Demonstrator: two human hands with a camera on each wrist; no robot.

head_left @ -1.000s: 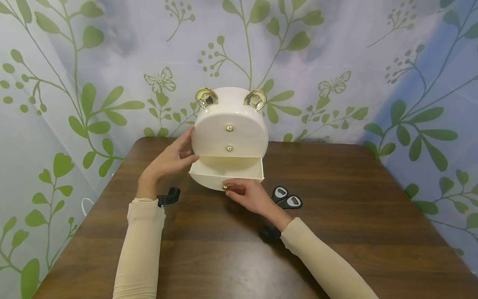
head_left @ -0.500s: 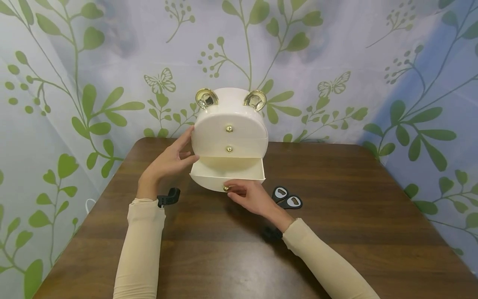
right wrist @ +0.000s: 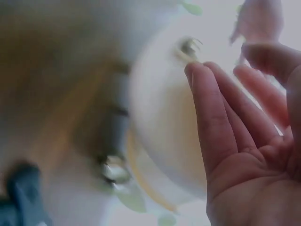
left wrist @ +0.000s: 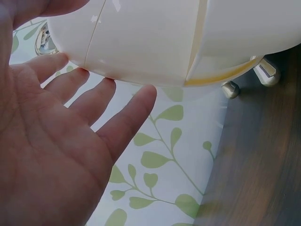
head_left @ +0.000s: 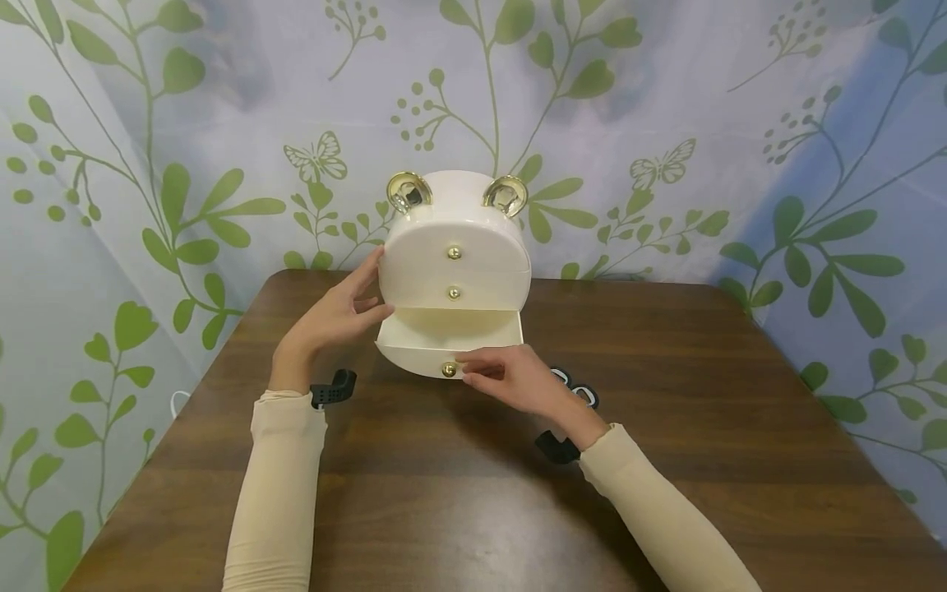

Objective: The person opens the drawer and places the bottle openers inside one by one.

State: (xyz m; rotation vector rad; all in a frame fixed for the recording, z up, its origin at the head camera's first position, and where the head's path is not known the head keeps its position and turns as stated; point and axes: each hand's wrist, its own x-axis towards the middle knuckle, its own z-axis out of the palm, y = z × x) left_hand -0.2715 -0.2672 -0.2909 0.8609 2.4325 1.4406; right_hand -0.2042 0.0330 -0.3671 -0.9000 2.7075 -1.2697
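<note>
A white drawer box point(head_left: 414, 284) with gold ears stands on the table. Its lowest drawer point(head_left: 407, 359) is pulled out, and no contents show inside it. On the drawer's front is a round gold knob point(head_left: 449, 370). My right hand point(head_left: 518, 380) hovers just right of this knob, holding nothing, its fingers fairly straight in the right wrist view. My left hand point(head_left: 329, 322) rests against the left side of the box with spread fingers; the left wrist view has its fingertips point(left wrist: 149, 94) along the box's curved wall.
A pair of scissors with black handles point(head_left: 587, 395) lies on the brown table point(head_left: 414, 493), partly behind my right hand. Behind the table's far edge hangs a cloth point(head_left: 577, 123) printed with leaves. Two upper drawers with gold knobs point(head_left: 455, 252) are closed.
My right hand has let go of the lowest drawer's knob and moved slightly right, covering more of the scissors. My left hand keeps its place on the box.
</note>
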